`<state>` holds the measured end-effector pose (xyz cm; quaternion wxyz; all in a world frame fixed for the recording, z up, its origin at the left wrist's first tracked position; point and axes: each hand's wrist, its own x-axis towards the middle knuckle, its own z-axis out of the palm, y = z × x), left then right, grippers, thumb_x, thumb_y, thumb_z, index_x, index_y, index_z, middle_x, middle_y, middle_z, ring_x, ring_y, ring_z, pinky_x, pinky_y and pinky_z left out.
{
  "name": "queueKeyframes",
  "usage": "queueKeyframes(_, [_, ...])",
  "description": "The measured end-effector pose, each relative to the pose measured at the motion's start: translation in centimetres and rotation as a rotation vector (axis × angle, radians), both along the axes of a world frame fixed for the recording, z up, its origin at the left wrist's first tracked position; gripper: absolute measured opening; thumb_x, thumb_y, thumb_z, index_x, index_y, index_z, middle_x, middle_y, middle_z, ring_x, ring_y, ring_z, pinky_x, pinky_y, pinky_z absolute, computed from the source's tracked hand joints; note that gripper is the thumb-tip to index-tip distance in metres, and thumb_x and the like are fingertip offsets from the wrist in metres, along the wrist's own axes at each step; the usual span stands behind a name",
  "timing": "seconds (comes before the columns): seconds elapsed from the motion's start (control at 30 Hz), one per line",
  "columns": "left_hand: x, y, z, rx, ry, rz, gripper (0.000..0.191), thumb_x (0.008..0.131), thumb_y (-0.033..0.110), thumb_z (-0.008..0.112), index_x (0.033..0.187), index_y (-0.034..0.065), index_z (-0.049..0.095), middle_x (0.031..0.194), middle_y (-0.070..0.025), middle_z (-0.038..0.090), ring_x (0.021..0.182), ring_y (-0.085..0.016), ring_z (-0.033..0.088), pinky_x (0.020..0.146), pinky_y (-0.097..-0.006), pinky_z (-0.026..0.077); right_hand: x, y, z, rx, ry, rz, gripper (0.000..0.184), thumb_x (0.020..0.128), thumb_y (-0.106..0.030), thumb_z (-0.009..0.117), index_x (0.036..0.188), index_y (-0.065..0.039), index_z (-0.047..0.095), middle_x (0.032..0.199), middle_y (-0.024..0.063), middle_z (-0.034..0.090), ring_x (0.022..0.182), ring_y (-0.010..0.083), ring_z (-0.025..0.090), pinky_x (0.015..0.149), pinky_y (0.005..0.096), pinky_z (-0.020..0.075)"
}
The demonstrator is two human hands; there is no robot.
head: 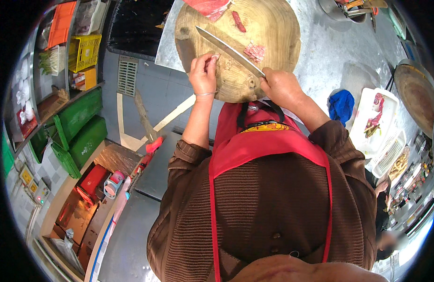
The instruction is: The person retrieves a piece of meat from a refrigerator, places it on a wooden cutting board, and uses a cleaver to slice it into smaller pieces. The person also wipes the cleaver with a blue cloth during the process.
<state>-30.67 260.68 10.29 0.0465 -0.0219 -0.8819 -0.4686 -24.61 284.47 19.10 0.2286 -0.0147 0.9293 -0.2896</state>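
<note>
My right hand [278, 84] is closed round the handle end of a kitchen knife [231, 51], whose long blade slants up and left over a round wooden chopping block [284, 38]. My left hand [204, 70] is at the block's left side, left of the blade, with a small piece of raw meat [212, 60] between its fingers. Beyond the blade lie a small heap of diced meat [255, 51] and a dark red strip of meat [238, 22]. A large slab of raw meat [211, 7] rests at the block's far edge.
The block stands on a metal worktop [319, 53]. To the right are a blue cloth [341, 105], a white tray [358, 137] holding meat scraps, a white perforated basket [388, 155] and a metal pan [331, 10] with tools. Another person [382, 208] is at the lower right.
</note>
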Motion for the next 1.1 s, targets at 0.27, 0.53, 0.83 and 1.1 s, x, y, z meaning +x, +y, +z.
queueKeyframes(0.27, [-1.1, -0.6, -1.2, 0.192, -0.099, 0.038, 0.017, 0.096, 0.002, 0.067, 0.113, 0.0018, 0.071, 0.101, -0.0067, 0.065, 0.08, -0.013, 0.069, 0.067, -0.0264, 0.057, -0.5, -0.1, 0.1, -0.02, 0.018, -0.016, 0.027, 0.094, -0.027, 0.056, 0.091, 0.0, 0.06, 0.078, 0.0252, 0.068, 0.076, 0.0463, 0.067, 0.072, 0.0569, 0.0533])
queueKeyframes(0.53, [-1.5, 0.2, 0.4, -0.058, -0.124, -0.028, 0.029, 0.088, 0.004, 0.074, 0.117, 0.0082, 0.07, 0.104, -0.0072, 0.06, 0.075, -0.014, 0.063, 0.071, -0.0291, 0.054, -0.4, -0.2, -0.3, -0.011, 0.031, -0.029, 0.025, 0.094, -0.025, 0.058, 0.09, -0.001, 0.06, 0.077, 0.0254, 0.067, 0.076, 0.0465, 0.067, 0.07, 0.0565, 0.0528])
queueKeyframes(0.83, [-4.0, 0.9, -0.1, -0.21, 0.016, -0.03, 0.021, 0.082, 0.009, 0.081, 0.102, 0.0093, 0.076, 0.088, -0.0045, 0.065, 0.076, -0.017, 0.062, 0.073, -0.0303, 0.053, -0.3, -0.2, -0.1, 0.01, 0.045, -0.051, 0.025, 0.094, -0.026, 0.058, 0.09, -0.001, 0.06, 0.076, 0.0257, 0.067, 0.075, 0.0464, 0.067, 0.07, 0.0571, 0.0531])
queueKeyframes(1.1, [-4.4, 0.1, -0.4, -0.065, 0.245, -0.217, 0.012, 0.078, 0.002, 0.079, 0.086, 0.0093, 0.075, 0.09, -0.0063, 0.07, 0.086, -0.027, 0.065, 0.08, -0.0375, 0.053, -0.4, -0.3, 0.2, 0.016, 0.039, -0.055, 0.023, 0.094, -0.025, 0.061, 0.091, -0.003, 0.059, 0.075, 0.0241, 0.066, 0.074, 0.0473, 0.065, 0.067, 0.057, 0.0508])
